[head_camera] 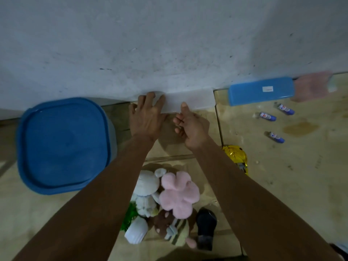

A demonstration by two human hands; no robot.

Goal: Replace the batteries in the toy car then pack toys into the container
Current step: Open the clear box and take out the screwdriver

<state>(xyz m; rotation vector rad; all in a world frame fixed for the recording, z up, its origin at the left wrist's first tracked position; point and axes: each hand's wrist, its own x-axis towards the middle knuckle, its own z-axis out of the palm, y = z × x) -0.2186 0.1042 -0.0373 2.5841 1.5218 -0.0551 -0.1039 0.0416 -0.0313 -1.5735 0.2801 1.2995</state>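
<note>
Left hand [148, 117]: arm stretched far, palm down, fingers spread flat on the translucent box [190, 100] by the wall, not clasping.
Right hand [190, 127]: fingers loosely curled, empty, thumb touching the box's near edge.
Gold toy car [236, 157]: right of the right forearm.
Batteries [268, 116]: far right, on the floor.
Plush toys [178, 193]: near, between the forearms.

The square plastic lid [63, 146] was deep blue, the long flat lid [261, 91] a lighter blue. A flower-shaped plush [178, 194] was pale pink, a round plush [146, 183] white, a toy car [236, 156] shiny gold. Three small batteries [268, 116] were blue and white.
</note>
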